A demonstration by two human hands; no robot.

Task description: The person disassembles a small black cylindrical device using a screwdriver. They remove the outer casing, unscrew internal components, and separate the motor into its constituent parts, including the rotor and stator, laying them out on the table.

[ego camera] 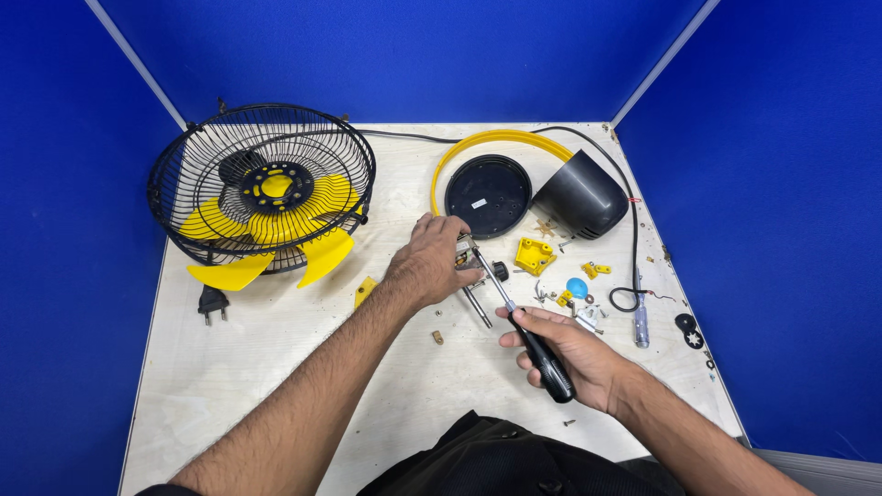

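Observation:
My left hand [430, 262] is closed over a small metal motor part [467, 258] with a shaft, pressing it to the wooden table [239, 367] near the middle. My right hand [565, 354] grips a black-handled screwdriver [542, 354]; its thin metal tip reaches up-left into the part under my left fingers. A black knob [499, 270] sits right beside the part.
A black wire fan guard [262, 184] with yellow blades [276, 239] lies at the back left, a plug [211, 301] beside it. A yellow ring [496, 142], black round cover [488, 195] and black motor housing [581, 195] lie behind. Small yellow pieces and screws are scattered at the right.

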